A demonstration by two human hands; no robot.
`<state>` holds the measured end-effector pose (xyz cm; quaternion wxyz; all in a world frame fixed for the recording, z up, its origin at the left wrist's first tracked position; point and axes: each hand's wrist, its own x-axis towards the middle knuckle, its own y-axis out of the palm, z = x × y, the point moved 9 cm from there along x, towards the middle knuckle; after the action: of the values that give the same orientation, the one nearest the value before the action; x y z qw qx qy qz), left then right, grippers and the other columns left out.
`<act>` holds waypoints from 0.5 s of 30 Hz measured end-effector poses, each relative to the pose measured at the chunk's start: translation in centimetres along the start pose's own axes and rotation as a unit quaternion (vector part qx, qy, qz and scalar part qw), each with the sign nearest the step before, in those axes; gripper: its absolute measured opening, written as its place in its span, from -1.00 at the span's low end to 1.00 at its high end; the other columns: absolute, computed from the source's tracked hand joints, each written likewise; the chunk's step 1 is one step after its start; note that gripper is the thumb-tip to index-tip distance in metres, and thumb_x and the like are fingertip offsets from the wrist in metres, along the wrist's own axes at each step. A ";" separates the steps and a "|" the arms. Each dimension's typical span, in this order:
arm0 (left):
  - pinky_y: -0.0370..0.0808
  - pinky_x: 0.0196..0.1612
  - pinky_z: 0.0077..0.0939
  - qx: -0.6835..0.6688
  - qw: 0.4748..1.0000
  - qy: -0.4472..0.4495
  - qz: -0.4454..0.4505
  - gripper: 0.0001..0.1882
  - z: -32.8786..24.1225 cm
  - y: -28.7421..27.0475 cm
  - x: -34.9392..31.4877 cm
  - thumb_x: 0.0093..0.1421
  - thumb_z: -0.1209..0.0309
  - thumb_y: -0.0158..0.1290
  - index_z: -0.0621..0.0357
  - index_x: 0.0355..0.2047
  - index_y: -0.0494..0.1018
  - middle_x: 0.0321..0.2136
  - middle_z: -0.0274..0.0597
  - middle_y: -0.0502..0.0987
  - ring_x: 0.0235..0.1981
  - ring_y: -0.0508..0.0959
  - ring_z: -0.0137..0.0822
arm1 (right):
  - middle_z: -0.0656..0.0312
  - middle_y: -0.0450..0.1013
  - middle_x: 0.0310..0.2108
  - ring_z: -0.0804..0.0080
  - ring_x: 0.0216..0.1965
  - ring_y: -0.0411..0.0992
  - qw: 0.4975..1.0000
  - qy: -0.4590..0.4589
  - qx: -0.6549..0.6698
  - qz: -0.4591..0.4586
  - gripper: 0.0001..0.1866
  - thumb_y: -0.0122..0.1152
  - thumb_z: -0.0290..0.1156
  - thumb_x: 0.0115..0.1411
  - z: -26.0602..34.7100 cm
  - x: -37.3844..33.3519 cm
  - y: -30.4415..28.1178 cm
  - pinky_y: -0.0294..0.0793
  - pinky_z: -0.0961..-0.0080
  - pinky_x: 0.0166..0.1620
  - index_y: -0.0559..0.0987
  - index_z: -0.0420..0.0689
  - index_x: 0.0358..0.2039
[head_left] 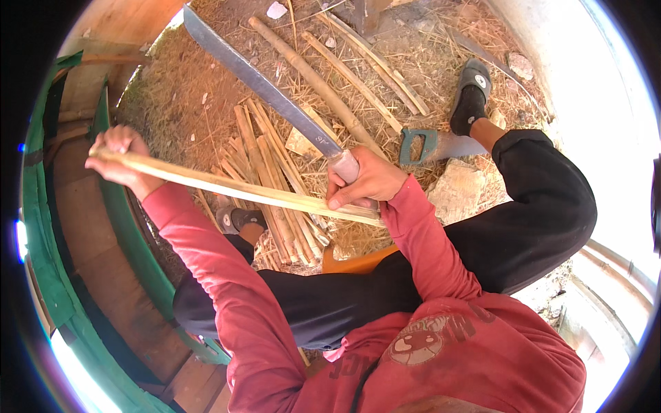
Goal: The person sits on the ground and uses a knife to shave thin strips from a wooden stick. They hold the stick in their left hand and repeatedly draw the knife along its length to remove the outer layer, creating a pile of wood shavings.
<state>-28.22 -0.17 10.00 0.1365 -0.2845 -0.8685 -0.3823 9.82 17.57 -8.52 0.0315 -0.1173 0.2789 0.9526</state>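
A long split bamboo strip (pixel 255 193) slants across in front of me, pale on its cut face. Its far left end is wrapped in the fingers of my left hand (pixel 122 157). My right hand (pixel 370 180) grips the handle of a machete (pixel 265 89), whose long dark blade points up and to the left, away from me. The thumb of that hand presses against the strip near its right end. Below the strip, a pile of split bamboo pieces (pixel 272 172) lies on the ground between my feet.
A round bamboo pole (pixel 310 79) and several split lengths (pixel 372 58) lie farther off on straw-strewn soil. A green-handled handsaw (pixel 420 146) rests by my right foot, near a stone (pixel 456 189). Green-edged boards (pixel 89 213) stand along the left; a pale wall (pixel 585 89) rises on the right.
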 end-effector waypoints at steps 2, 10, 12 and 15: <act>0.27 -0.47 -0.53 0.039 0.995 -0.080 -0.034 -0.36 2.8 -1.6 -0.3 0.20 -0.22 -0.07 0.20 -0.19 0.33 -0.55 -0.30 0.22 -0.57 0.23 -0.40 | 0.08 0.54 -0.50 0.71 -0.75 0.26 1.000 -0.008 -0.029 0.000 -0.60 0.50 -0.56 -0.14 -0.1 0.5 0.5 0.14 0.69 -0.72 0.33 -0.11 -0.57; 0.44 0.08 -0.15 0.530 0.768 -0.349 -0.086 -0.20 12.9 4.8 -14.7 0.24 -0.14 -0.05 0.23 0.26 0.16 0.00 0.11 0.45 -0.02 0.52 -0.11 | 0.12 0.52 -0.54 0.64 -0.74 0.28 0.979 -0.082 0.099 -0.161 -0.71 0.38 -0.67 -0.09 -0.5 1.9 -1.4 0.22 0.61 -0.67 0.38 -0.16 -0.56; 0.52 -0.05 -0.16 0.503 0.749 -0.429 -0.032 -0.12 14.4 6.8 -19.1 0.16 -0.19 0.03 0.26 0.25 0.17 -0.08 0.13 0.50 -0.09 0.57 -0.12 | 0.13 0.50 -0.56 0.62 -0.73 0.29 0.972 -0.093 0.090 -0.195 -0.72 0.36 -0.69 -0.06 -1.2 1.9 -2.4 0.23 0.60 -0.67 0.38 -0.16 -0.55; 0.57 -0.42 -0.44 0.427 0.678 -0.590 0.096 -0.19 17.6 9.2 -26.4 0.11 -0.12 0.15 0.25 0.16 0.29 -0.26 0.03 0.59 -0.38 0.63 -0.31 | 0.17 0.46 -0.61 0.59 -0.73 0.31 0.958 -0.094 0.095 -0.253 -0.74 0.36 -0.69 -0.06 -2.3 2.0 -3.9 0.26 0.57 -0.67 0.40 -0.17 -0.53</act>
<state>-1.91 7.65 -8.43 -0.2616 -0.4439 -0.8055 0.2928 8.87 19.58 -12.95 0.3089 -0.0908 0.3254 0.8891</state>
